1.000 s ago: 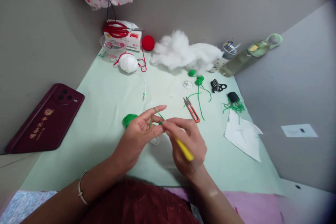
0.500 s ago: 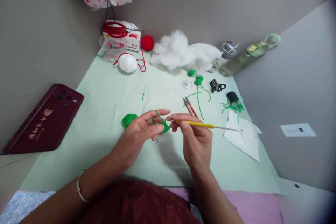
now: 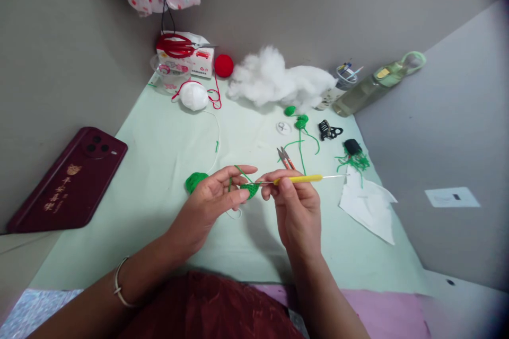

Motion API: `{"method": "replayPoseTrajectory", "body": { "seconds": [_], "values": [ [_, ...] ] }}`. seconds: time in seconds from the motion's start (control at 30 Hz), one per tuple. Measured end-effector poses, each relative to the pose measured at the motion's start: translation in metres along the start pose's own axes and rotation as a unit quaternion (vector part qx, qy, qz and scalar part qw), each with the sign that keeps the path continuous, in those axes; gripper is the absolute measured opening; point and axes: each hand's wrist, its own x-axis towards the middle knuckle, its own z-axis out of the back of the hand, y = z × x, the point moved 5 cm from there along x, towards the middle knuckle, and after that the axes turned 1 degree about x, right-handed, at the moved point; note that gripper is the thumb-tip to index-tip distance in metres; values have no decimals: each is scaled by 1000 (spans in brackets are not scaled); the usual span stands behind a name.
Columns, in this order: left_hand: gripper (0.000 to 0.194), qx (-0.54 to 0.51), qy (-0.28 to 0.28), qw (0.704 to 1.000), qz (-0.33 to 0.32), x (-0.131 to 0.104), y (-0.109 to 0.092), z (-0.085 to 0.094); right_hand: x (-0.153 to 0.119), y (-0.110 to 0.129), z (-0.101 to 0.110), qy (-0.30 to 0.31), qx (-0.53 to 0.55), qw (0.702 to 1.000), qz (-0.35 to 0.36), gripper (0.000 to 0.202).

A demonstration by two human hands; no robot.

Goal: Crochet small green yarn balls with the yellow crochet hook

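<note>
Between the thumb and fingers of my left hand (image 3: 212,196) is a small green crochet piece (image 3: 250,189). Green yarn runs up over the raised index finger of that hand. My right hand (image 3: 298,206) grips a crochet hook (image 3: 300,178) by its yellow handle, and the hook's thin metal shaft reaches left to the top edge of the piece. The hook tip is too small to make out in the stitches. A green yarn ball (image 3: 195,182) lies just behind my left hand.
Red-handled thread snips (image 3: 286,159) and small green crochet pieces (image 3: 301,121) lie beyond my right hand. White stuffing (image 3: 274,82), a white yarn ball (image 3: 193,96) and a bottle (image 3: 369,87) stand at the back. A phone (image 3: 69,180) is at left, white fabric (image 3: 366,201) at right.
The hook has turned in my right hand: its rear end has swung up and its shaft now lies along the crochet piece's top edge. My left hand has barely moved.
</note>
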Motion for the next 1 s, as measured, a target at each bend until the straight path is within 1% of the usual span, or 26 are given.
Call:
{"method": "replayPoseTrajectory", "body": {
  "seconds": [0.1, 0.2, 0.3, 0.43, 0.5, 0.57, 0.6, 0.63, 0.67, 0.7, 0.73, 0.8, 0.83, 0.87, 0.93, 1.0],
  "values": [
    [35, 2, -17, 1000, -1, -1, -2, 3, 0, 5, -2, 6, -13, 1000, 17, 22],
    [33, 21, -26, 999, -13, -1, -4, 3, -6, 14, -3, 7, -78, 995, 61, 21],
    [31, 44, -38, 998, -29, -2, -6, 4, -13, 25, -6, 15, -170, 977, 129, 21],
    [27, 74, -60, 994, -54, -4, -10, 3, -17, 31, -11, 41, -226, 949, 214, 27],
    [26, 93, -87, 990, -67, -5, -12, 3, -20, 30, -16, 64, -265, 928, 252, 31],
    [32, 83, -106, 989, -67, -5, -12, 2, -25, 28, -20, 81, -327, 893, 300, 34],
    [39, 57, -100, 992, -56, -5, -10, 1, -27, 27, -21, 85, -361, 871, 322, 36],
    [47, 20, -80, 996, -36, -5, -8, -1, -30, 27, -22, 82, -389, 853, 338, 38],
    [54, -22, -49, 999, -7, -4, -5, -4, -32, 26, -22, 76, -403, 844, 347, 39],
    [58, -64, -19, 997, 27, -4, -3, -7, -32, 27, -20, 71, -397, 848, 345, 38],
    [59, -98, 5, 993, 59, -4, -1, -9, -31, 27, -18, 64, -374, 866, 326, 37],
    [54, -140, 23, 985, 98, -4, 0, -8, -24, 27, -11, 38, -282, 924, 256, 31],
    [51, -146, 22, 984, 103, -3, -1, -7, -20, 27, -7, 22, -224, 950, 216, 27],
    [50, -146, 22, 984, 100, -3, -3, -6, -15, 25, -5, 12, -173, 969, 178, 25],
    [50, -126, 31, 988, 84, -2, -5, -6, -9, 23, -6, 11, -110, 986, 127, 23],
    [48, -97, 29, 993, 60, -1, -4, -6, -6, 21, -10, 31, -109, 987, 114, 19]
  ]
}}
